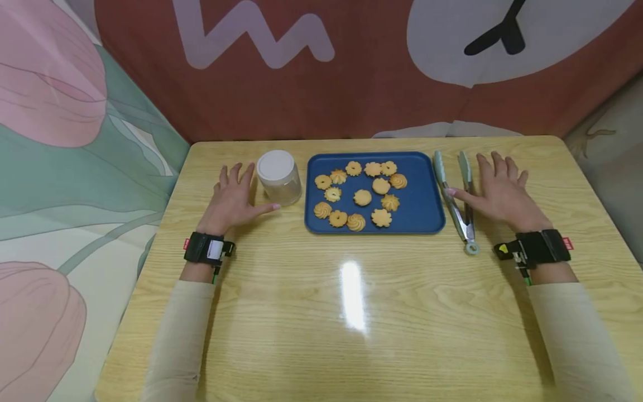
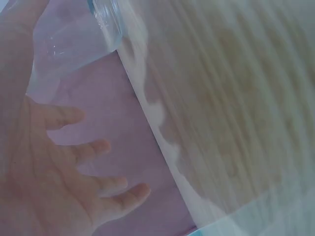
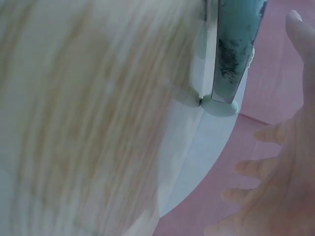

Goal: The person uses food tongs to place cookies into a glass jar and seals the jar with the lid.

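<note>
Left hand (image 1: 232,195) flat and released on the worktop (image 1: 351,312), just left of the jar (image 1: 279,177), which stands left of the tray (image 1: 422,206) of cookies (image 1: 359,194). Tongs (image 1: 454,195) lie right of the tray; right hand (image 1: 499,192) released, flat beside them, thumb touching.

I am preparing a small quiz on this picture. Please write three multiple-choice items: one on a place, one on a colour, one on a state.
1. Where do the metal tongs with pale green tips lie?
A. right of the tray
B. on the tray
C. left of the jar

2. What colour is the rectangular tray under the cookies?
A. red
B. blue
C. white

3. How is the clear jar?
A. open
B. tipped over
C. upright, white lid on

A: the tongs lie past the tray's right edge. B: its rim is blue. C: it stands capped.
</note>
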